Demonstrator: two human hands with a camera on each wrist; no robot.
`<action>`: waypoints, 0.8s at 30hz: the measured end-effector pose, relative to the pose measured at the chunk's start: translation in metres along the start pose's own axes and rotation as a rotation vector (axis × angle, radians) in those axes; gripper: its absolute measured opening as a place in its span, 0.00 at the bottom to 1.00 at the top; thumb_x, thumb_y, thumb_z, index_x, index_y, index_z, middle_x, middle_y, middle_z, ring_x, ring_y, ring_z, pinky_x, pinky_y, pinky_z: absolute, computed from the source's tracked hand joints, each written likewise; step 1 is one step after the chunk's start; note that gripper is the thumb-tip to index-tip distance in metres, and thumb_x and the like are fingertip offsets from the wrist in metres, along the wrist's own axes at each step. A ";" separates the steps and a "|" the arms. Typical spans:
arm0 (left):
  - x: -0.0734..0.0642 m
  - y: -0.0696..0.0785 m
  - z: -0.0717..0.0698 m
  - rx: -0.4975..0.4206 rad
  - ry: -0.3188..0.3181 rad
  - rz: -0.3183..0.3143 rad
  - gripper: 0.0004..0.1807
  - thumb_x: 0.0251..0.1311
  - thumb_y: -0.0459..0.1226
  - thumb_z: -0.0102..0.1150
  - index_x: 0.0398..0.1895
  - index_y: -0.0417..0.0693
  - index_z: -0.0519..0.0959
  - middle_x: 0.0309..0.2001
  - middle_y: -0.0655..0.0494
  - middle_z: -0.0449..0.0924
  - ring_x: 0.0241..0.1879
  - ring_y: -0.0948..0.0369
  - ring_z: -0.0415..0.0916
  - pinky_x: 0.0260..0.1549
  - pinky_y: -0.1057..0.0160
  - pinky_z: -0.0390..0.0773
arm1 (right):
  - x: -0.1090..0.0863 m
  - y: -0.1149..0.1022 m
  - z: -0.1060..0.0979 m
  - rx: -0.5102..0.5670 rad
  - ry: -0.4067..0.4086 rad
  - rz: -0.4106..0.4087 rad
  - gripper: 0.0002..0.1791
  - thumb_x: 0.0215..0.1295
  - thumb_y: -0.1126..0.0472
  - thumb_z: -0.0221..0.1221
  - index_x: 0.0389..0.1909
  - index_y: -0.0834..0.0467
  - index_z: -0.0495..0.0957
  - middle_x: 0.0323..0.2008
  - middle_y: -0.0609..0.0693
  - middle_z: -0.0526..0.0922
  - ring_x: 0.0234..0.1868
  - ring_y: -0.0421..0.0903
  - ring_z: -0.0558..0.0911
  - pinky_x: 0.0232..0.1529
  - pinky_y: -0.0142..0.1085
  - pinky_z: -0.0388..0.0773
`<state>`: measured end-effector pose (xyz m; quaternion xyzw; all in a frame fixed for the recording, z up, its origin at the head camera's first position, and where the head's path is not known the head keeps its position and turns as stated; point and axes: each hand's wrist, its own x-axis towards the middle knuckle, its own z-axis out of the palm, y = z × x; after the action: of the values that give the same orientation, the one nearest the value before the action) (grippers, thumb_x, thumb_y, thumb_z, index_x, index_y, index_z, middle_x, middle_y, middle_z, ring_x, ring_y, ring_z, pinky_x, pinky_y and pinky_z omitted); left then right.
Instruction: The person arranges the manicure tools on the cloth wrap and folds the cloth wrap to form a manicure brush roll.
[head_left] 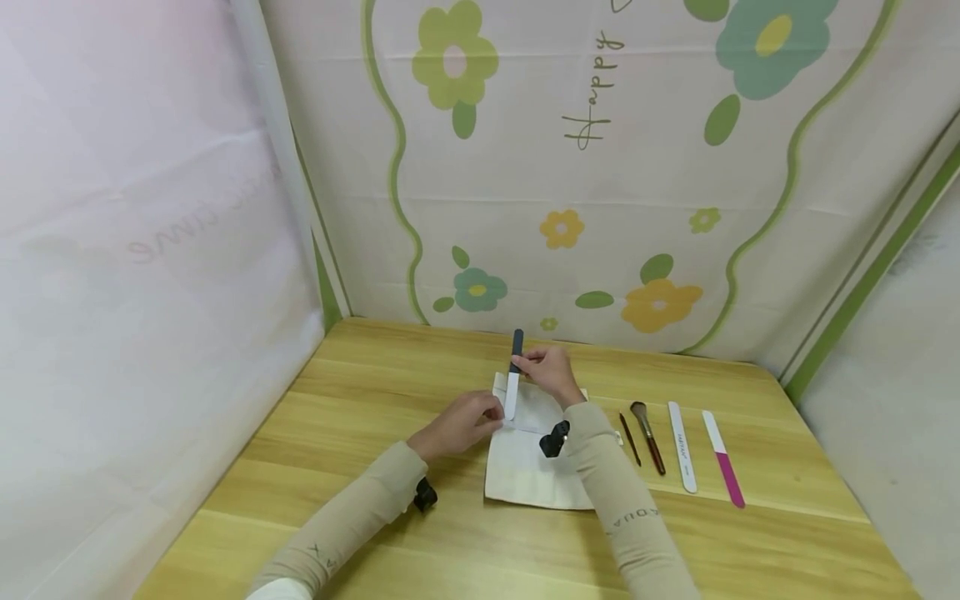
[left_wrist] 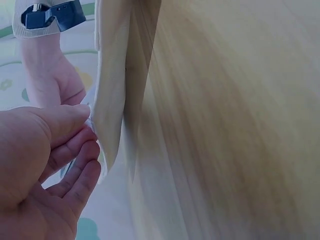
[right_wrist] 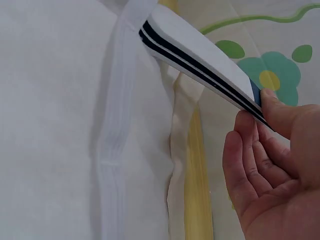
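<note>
While it looks light and stiff, the nail file [head_left: 512, 398], lower centre, is being pinched by its dark end in the right hand [head_left: 551, 372]. The soft pouch's [head_left: 521, 473] left edge is being pinched by the left hand [head_left: 463, 423].

Our right hand [head_left: 551, 371] pinches a file [head_left: 513, 387], its white end over a cream cloth [head_left: 521, 467]. Our left hand [head_left: 463, 422] grips the cloth's edge.

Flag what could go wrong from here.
The file might slide over the band rather than under it: its white tip is right at the band's edge.

It could also twist: the right hand pinches it well away from that tip.

The cloth may shift or buckle if pushed, since the left hand pinches it only near its left edge.
</note>
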<state>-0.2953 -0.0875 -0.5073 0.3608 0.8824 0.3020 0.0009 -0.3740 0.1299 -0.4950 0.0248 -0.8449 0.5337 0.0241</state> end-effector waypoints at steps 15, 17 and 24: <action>-0.002 0.003 0.001 -0.015 -0.002 0.011 0.04 0.73 0.35 0.65 0.43 0.43 0.83 0.43 0.55 0.84 0.45 0.63 0.81 0.49 0.64 0.83 | -0.015 0.006 0.004 -0.065 -0.187 0.094 0.11 0.69 0.55 0.71 0.35 0.60 0.91 0.31 0.53 0.91 0.31 0.45 0.85 0.33 0.32 0.80; -0.002 0.003 0.001 -0.010 0.006 0.022 0.04 0.72 0.34 0.65 0.43 0.42 0.83 0.43 0.55 0.84 0.45 0.62 0.81 0.50 0.62 0.83 | -0.018 0.006 0.004 -0.088 -0.228 0.095 0.12 0.70 0.55 0.70 0.35 0.61 0.92 0.28 0.52 0.91 0.29 0.43 0.85 0.31 0.31 0.79; -0.002 0.002 0.000 -0.002 0.000 0.008 0.02 0.71 0.32 0.65 0.43 0.43 0.82 0.43 0.55 0.83 0.46 0.61 0.81 0.51 0.61 0.83 | -0.027 0.001 0.004 -0.122 -0.366 0.172 0.11 0.70 0.57 0.70 0.38 0.63 0.92 0.27 0.51 0.91 0.26 0.39 0.86 0.32 0.32 0.85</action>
<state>-0.2928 -0.0872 -0.5068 0.3645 0.8806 0.3027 0.0000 -0.3474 0.1268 -0.4999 0.0475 -0.8650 0.4682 -0.1742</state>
